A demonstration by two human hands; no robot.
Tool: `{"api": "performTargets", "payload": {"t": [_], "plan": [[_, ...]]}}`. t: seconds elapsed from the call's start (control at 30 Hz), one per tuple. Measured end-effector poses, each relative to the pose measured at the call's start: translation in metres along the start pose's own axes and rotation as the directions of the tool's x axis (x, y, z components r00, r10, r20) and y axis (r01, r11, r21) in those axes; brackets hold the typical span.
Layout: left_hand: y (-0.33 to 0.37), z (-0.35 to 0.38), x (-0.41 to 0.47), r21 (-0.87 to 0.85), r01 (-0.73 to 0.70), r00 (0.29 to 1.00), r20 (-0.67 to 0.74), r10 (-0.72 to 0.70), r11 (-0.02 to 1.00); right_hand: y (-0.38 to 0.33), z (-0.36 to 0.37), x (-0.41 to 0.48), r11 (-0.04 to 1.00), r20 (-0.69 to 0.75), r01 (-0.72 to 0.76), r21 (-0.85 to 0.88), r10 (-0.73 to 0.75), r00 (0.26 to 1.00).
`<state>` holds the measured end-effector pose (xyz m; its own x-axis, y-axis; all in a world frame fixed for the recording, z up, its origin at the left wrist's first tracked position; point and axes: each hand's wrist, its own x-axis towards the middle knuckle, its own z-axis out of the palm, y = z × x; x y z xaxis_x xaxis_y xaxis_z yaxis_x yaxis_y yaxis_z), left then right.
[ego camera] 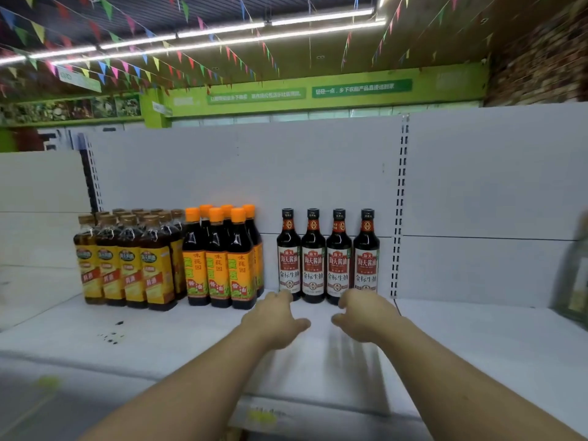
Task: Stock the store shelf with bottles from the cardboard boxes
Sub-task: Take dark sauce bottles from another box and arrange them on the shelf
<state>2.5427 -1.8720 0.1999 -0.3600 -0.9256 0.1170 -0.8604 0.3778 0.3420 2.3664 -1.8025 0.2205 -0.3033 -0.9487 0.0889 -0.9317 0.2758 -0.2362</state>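
Several dark soy sauce bottles [327, 256] with white and red labels stand in a row at the back of the white shelf [159, 338]. My left hand [275, 318] and my right hand [366, 315] reach over the shelf just in front of that row. Both hands hold nothing, with fingers loosely curved. The fingertips of each hand lie close to the bottle bases; whether they touch is unclear. No cardboard box is in view.
Orange-capped bottles [219, 259] stand left of the soy sauce, and yellow-labelled bottles [127, 262] stand further left. A blurred bottle [572, 272] shows at the right edge. A slotted upright [399, 218] divides the back panel. Dark spots [111, 335] mark the shelf.
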Motion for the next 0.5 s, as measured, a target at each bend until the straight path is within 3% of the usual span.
{"api": "performTargets", "payload": {"t": [0.27,0.5], "plan": [[-0.027,-0.050,-0.068,-0.112,-0.095,0.984,-0.163,0.076,0.989,-0.059,-0.025,-0.074,0.998,-0.040,0.027,-0.049,-0.029,0.999],[-0.069,-0.102,-0.143,-0.184,-0.172,0.979,-0.143,0.146,0.968,-0.129,-0.049,-0.151,0.999,-0.083,-0.013,-0.051,0.008,0.996]]}}
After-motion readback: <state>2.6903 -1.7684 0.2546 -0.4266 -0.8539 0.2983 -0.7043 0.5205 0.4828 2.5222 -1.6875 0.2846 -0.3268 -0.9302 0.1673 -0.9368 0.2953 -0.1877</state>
